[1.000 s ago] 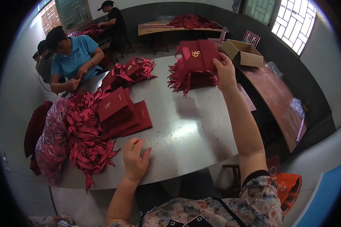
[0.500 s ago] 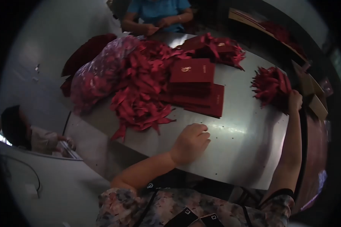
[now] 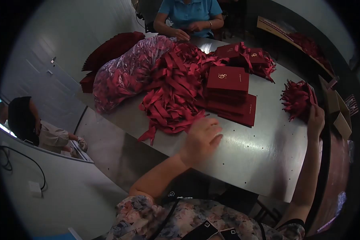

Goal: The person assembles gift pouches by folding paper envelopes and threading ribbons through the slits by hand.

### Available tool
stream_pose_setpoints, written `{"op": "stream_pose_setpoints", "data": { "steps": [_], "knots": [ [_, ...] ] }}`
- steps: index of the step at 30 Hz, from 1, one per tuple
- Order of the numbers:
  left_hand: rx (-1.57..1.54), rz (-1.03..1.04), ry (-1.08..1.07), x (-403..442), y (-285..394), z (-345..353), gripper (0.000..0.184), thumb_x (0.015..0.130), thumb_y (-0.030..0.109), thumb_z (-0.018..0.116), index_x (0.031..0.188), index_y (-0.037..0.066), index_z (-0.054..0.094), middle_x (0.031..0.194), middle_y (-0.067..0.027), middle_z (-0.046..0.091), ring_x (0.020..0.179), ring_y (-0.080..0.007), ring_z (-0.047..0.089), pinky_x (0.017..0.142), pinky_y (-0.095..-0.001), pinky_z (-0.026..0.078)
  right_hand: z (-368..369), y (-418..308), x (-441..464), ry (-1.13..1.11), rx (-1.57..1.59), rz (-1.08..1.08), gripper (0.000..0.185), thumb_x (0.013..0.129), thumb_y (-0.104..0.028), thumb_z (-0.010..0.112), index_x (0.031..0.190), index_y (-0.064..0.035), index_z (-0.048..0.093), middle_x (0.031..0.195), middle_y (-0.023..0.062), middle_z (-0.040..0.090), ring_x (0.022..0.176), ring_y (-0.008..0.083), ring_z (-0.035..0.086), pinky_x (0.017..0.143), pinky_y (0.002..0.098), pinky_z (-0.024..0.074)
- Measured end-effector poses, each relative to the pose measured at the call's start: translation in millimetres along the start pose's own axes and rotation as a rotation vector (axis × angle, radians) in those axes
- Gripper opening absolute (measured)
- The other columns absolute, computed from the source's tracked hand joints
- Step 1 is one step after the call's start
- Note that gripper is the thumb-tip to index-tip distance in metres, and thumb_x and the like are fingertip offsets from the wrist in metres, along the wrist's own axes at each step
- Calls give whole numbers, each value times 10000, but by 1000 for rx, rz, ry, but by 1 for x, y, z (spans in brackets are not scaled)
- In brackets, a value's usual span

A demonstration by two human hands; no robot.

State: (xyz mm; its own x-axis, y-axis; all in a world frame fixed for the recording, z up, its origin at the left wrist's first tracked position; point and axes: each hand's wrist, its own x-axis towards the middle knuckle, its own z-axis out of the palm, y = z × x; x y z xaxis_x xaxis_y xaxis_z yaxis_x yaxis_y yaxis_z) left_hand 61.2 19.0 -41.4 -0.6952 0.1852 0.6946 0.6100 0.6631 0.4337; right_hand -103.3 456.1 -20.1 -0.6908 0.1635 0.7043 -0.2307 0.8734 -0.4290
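Observation:
My left hand (image 3: 201, 141) hovers over the near side of the metal table, beside a loose heap of red ribbons (image 3: 176, 86). It is slightly blurred, its fingers loosely bent and apart, with nothing visible in them. At the table's right edge, my right hand (image 3: 316, 120) has its fingers closed on the side of a bundle of red ribboned pieces (image 3: 298, 98), whose ribbon ends fan out to the left. Flat red bags or folders with gold print (image 3: 228, 80) lie stacked in the middle, right of the ribbon heap.
A clear plastic sack of red ribbons (image 3: 122, 80) lies on the left. More red printed pieces with ribbons (image 3: 258, 58) lie at the back. Across the metal table (image 3: 248, 160) sits a person in blue (image 3: 192, 18). An open cardboard box (image 3: 338, 108) stands off the right edge.
The view has shifted, so the table's contents appear farther right. My left hand has moved toward the ribbon heap. My right hand stays at the bundle on the right.

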Motion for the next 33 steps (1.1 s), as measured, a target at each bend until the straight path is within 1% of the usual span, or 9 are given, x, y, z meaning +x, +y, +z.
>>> {"op": "stream_pose_setpoints", "data": {
  "steps": [3, 8, 15, 17, 20, 24, 26, 28, 33],
  "knots": [
    [50, -85, 74, 2, -27, -29, 180, 774, 41, 702, 940, 5, 643, 1020, -138, 609, 942, -319, 598, 811, -389, 493, 3, -74, -48, -176, 233, -60, 154, 905, -91, 622, 1026, -3, 660, 960, 119, 626, 870, 229, 605, 788, 324, 477],
    [134, -124, 137, 15, -55, -60, 153, 813, 62, 681, 943, -6, 640, 1007, -132, 610, 933, -323, 594, 812, -392, 490, 29, -151, -94, -419, 337, -143, 174, 866, -88, 642, 1019, -9, 666, 1008, 127, 635, 941, 289, 625, 807, 350, 494],
    [82, -190, 186, 8, -43, -55, 146, 824, 59, 663, 944, -19, 637, 999, -147, 607, 931, -331, 594, 824, -389, 483, 99, -219, -58, -261, 271, -323, 249, 862, -160, 628, 1085, -56, 662, 1107, 130, 639, 1016, 329, 604, 956, 430, 442],
    [-1, -192, 160, -1, -31, -41, 146, 815, 49, 669, 940, -19, 638, 993, -148, 608, 927, -329, 596, 820, -384, 486, 124, -213, -52, -116, 41, -633, 290, 855, -203, 638, 1117, -80, 658, 1120, 100, 651, 1040, 310, 598, 1000, 423, 406],
    [-84, -207, 156, -18, -23, -20, 149, 812, 50, 671, 944, -12, 641, 996, -150, 610, 926, -327, 599, 810, -381, 490, 125, -207, -55, -425, 65, -537, 297, 832, -216, 661, 1102, -94, 670, 1108, 81, 659, 1062, 283, 601, 995, 401, 405],
    [-178, -253, 107, -32, -18, -3, 152, 818, 52, 669, 955, -6, 642, 1010, -144, 610, 912, -306, 605, 802, -363, 493, 102, -203, -63, -505, 49, -447, 276, 813, -207, 674, 1069, -103, 686, 1091, 68, 669, 1075, 268, 606, 966, 387, 425],
    [-175, -196, 96, -31, -14, 0, 147, 834, 60, 668, 964, -4, 641, 1008, -131, 609, 904, -270, 609, 796, -342, 493, 96, -190, -70, -277, 117, -540, 229, 788, -129, 706, 1006, -59, 695, 1069, 84, 681, 1001, 272, 642, 879, 392, 504],
    [-560, -513, 121, -26, -8, 2, 160, 910, 108, 638, 1019, -9, 631, 982, -78, 609, 874, -169, 597, 785, -282, 486, 73, -184, -80, -200, 135, -577, 214, 786, -90, 701, 996, -47, 693, 1043, 93, 684, 957, 275, 656, 821, 379, 526],
    [-844, -711, 197, -3, -16, 9, 254, 997, 201, 551, 1122, -16, 597, 992, -42, 601, 826, -105, 577, 733, -240, 493, 12, -171, -116, -49, 196, -563, 228, 770, 4, 695, 996, -14, 677, 1003, 127, 682, 876, 290, 681, 749, 352, 570]
  ]
}}
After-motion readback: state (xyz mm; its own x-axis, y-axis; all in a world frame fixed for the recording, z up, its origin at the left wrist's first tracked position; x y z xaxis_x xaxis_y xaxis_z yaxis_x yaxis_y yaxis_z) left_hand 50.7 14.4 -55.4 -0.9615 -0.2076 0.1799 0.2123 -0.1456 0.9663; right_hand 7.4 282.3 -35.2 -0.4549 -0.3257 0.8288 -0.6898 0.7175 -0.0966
